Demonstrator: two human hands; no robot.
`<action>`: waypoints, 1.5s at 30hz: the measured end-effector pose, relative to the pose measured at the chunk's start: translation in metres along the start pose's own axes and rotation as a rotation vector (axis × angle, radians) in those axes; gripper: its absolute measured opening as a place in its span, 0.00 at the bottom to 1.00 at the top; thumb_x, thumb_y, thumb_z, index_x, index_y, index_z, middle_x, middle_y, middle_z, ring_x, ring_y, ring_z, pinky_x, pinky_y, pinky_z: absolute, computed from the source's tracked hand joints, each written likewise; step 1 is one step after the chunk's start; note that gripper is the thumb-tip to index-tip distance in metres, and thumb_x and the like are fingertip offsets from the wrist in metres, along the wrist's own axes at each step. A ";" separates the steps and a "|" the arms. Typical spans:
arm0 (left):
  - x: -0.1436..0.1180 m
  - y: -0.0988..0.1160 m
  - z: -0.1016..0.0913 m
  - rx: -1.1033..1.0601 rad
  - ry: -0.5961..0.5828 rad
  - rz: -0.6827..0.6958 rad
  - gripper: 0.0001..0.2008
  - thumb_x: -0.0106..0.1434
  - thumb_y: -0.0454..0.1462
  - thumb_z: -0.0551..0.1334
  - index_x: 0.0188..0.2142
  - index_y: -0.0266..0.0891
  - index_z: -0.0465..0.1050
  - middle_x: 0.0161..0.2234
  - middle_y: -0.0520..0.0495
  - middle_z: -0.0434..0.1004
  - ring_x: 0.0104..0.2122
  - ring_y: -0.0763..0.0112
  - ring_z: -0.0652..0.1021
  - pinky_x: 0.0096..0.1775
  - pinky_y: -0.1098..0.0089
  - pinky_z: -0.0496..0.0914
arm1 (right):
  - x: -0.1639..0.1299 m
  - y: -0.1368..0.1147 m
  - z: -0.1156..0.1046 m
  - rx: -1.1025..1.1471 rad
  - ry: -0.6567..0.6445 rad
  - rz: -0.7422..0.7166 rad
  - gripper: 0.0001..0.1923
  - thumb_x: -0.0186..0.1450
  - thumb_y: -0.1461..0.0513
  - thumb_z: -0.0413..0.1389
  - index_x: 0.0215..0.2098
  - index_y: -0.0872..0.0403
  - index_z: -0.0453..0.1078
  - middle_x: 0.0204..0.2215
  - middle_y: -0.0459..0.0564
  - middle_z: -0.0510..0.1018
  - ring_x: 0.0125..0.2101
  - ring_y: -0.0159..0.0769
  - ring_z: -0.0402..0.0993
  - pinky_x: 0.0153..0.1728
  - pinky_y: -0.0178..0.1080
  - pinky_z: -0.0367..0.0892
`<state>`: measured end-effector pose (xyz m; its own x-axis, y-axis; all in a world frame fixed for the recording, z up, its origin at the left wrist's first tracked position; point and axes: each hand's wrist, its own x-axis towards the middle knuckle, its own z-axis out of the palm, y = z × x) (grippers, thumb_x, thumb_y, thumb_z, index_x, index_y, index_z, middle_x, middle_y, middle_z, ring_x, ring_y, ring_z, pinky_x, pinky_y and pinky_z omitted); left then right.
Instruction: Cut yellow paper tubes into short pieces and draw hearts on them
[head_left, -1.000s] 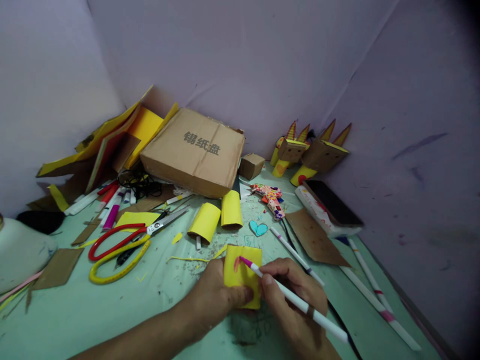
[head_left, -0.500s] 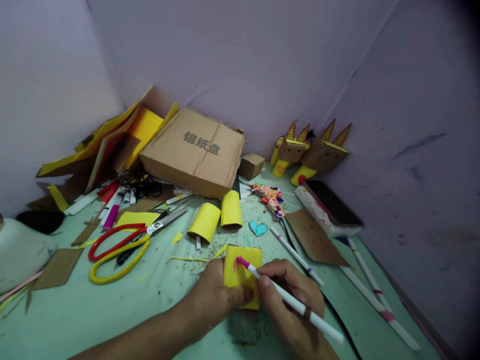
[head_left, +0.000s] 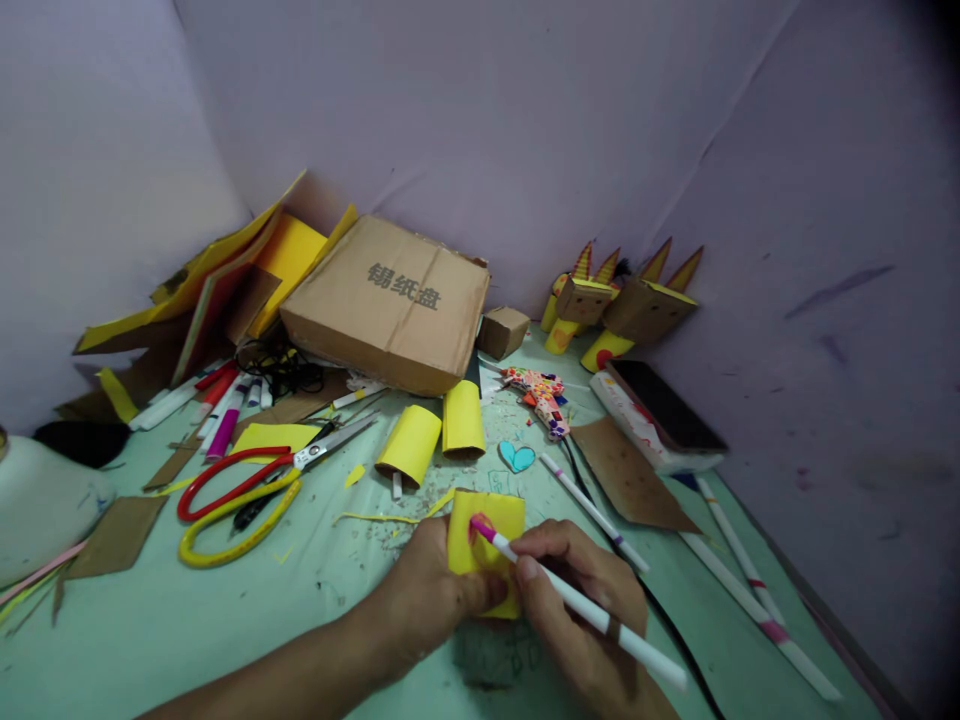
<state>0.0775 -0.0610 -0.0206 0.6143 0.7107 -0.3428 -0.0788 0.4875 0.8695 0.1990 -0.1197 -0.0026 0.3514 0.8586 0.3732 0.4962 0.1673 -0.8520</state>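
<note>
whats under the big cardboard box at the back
The cardboard box leans on yellow card sheets and scraps; a black cable shows at its left edge. Whatever lies beneath its middle is covered.

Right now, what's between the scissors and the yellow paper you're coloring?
Head view: between scissors and yellow paper lie only thin yellow strips and crumbs on the table.

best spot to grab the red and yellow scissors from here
Take the scissors by the looped handles, coming from above on the near left side. They lie flat with the blades pointing away right, so the loops face the open table.
</note>
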 end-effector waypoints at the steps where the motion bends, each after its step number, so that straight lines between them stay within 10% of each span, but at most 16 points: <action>1: 0.000 -0.001 0.000 -0.008 0.012 -0.001 0.20 0.42 0.41 0.73 0.34 0.34 0.74 0.30 0.46 0.77 0.31 0.65 0.75 0.32 0.69 0.69 | 0.000 0.000 0.000 0.005 -0.002 0.003 0.08 0.58 0.59 0.53 0.23 0.52 0.70 0.12 0.39 0.69 0.11 0.27 0.63 0.13 0.29 0.57; 45: -0.006 0.018 0.005 -0.139 0.002 -0.103 0.15 0.39 0.27 0.66 0.31 0.33 0.72 0.27 0.49 0.75 0.29 0.68 0.74 0.33 0.67 0.69 | 0.003 0.007 -0.001 0.125 -0.034 -0.048 0.09 0.62 0.59 0.54 0.29 0.52 0.75 0.19 0.44 0.73 0.19 0.32 0.69 0.23 0.33 0.66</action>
<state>0.0766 -0.0586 -0.0010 0.6228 0.6546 -0.4285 -0.1234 0.6231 0.7724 0.2043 -0.1163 -0.0075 0.3014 0.8639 0.4035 0.4084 0.2655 -0.8733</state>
